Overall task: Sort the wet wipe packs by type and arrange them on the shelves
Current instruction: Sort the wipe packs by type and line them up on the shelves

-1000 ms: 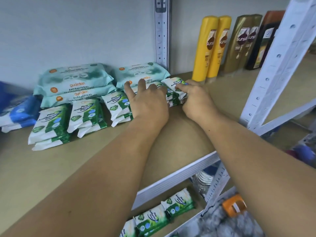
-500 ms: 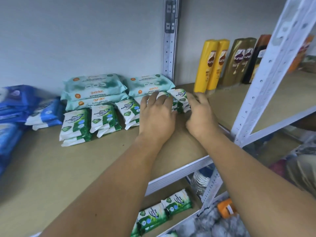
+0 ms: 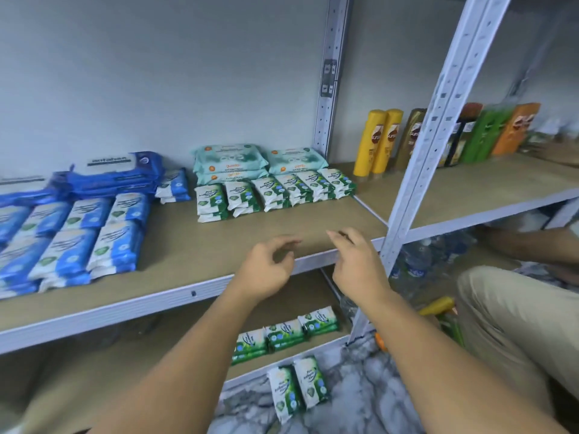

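Hovering over the front edge of the shelf (image 3: 188, 245), the left hand (image 3: 266, 270) and right hand (image 3: 360, 264) hold nothing, fingers loosely curled. The green wipe packs (image 3: 275, 192) sit in a row at twelve o'clock, teal packs (image 3: 232, 158) just behind them, blue packs (image 3: 78, 233) at ten o'clock.

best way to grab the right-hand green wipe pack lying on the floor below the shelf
Probably from above, pinching its two short ends. The green wipe pack lies flat and face up on the floor, and its left long side sits against the other pack, leaving little room there.
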Demonstrator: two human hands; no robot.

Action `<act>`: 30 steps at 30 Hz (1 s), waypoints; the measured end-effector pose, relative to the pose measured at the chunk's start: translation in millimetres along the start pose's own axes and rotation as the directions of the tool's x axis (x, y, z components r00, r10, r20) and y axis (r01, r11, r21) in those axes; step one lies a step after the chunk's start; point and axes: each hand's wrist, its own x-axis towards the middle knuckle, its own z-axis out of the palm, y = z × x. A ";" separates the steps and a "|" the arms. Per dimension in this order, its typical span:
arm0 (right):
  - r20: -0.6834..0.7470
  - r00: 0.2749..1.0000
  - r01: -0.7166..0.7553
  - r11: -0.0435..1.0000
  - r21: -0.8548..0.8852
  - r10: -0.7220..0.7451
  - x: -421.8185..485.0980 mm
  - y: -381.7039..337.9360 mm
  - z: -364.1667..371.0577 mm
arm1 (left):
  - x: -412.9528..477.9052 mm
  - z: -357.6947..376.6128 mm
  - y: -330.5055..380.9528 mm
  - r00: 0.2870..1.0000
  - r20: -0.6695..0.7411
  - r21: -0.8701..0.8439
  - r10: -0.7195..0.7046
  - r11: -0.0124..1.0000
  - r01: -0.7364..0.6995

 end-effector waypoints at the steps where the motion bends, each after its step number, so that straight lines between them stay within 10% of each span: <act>1: 0.006 1.000 0.000 1.000 0.012 0.000 -11.5 -3.4 -5.5 | -9.8 -5.5 6.7 1.000 0.005 -0.071 -0.026 0.997 0.026; 13: 0.440 0.885 -0.177 0.984 0.016 0.152 -103.4 -42.7 -10.0 | -94.6 -0.8 -26.3 0.930 0.104 0.051 -0.353 0.936 0.349; 30: 0.752 0.536 -0.474 0.874 -0.110 0.385 -151.0 20.7 135.2 | -107.1 89.0 -185.6 0.579 0.167 -0.099 -0.798 0.571 0.815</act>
